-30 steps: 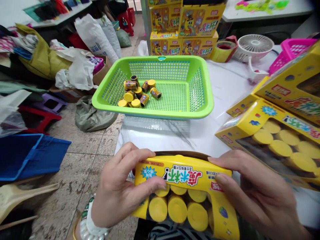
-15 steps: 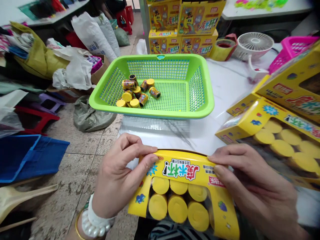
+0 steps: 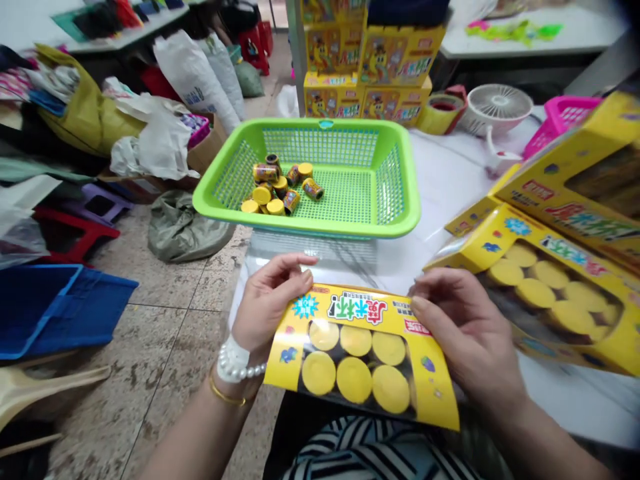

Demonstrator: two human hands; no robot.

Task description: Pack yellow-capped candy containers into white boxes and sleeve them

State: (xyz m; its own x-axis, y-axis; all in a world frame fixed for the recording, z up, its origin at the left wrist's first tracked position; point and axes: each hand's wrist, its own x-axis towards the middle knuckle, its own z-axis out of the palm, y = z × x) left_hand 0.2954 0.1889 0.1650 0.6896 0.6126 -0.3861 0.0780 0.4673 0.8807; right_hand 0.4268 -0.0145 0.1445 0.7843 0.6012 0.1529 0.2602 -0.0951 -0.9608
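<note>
A yellow box (image 3: 367,310) with a clear window stands tilted in front of me, several yellow-capped cups showing through the window. My left hand (image 3: 270,297) has its thumb on the box's top left corner, with the forefinger raised a little off the edge. At the top right corner, my right hand (image 3: 457,327) pinches the box between thumb and fingers. Beyond the box, a green basket (image 3: 305,227) holds several small cups (image 3: 275,187) on its left side.
More yellow boxes (image 3: 560,287) lie at the right, one leaning on another. Behind the basket are stacked yellow boxes (image 3: 365,73), tape rolls (image 3: 440,113), a white fan (image 3: 495,107) and a pink basket (image 3: 560,117). A blue bin (image 3: 65,307) is at left.
The box's front has swung to face me more, and its top edge looks flat now. My left forefinger has lifted from the edge. The view has shifted slightly.
</note>
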